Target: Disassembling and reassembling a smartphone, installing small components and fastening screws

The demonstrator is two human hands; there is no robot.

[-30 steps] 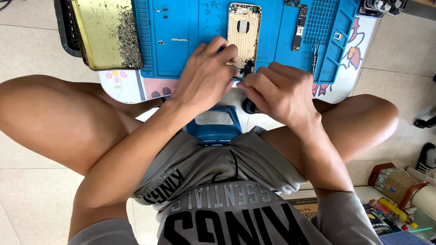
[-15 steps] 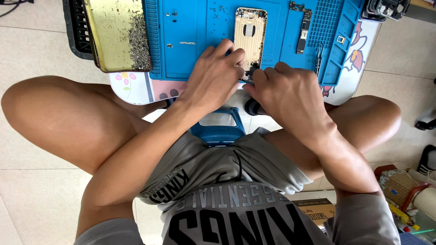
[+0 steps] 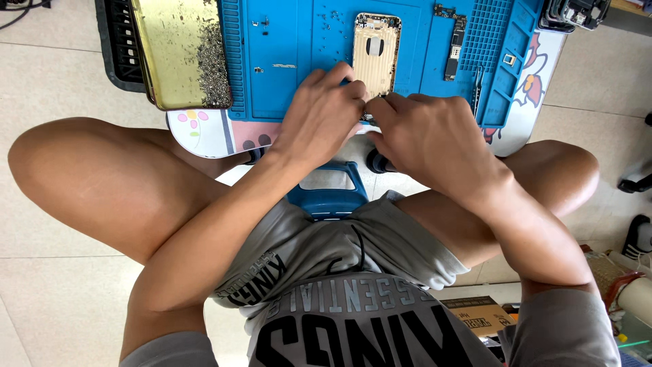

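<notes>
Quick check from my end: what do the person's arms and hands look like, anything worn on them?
Both arms are bare from the short grey sleeves of a T-shirt down to the fingers. The left hand and right hand carry no gloves, and no rings, watch or wristband show from this side. No cables or straps run along either forearm.

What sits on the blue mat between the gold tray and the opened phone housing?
In the head view, bare blue mat with a few tiny screws lies between gold tray and phone housing.

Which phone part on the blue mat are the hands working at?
The gold phone housing, at its lower end; the narrow dark circuit board lies untouched to its right.
</notes>
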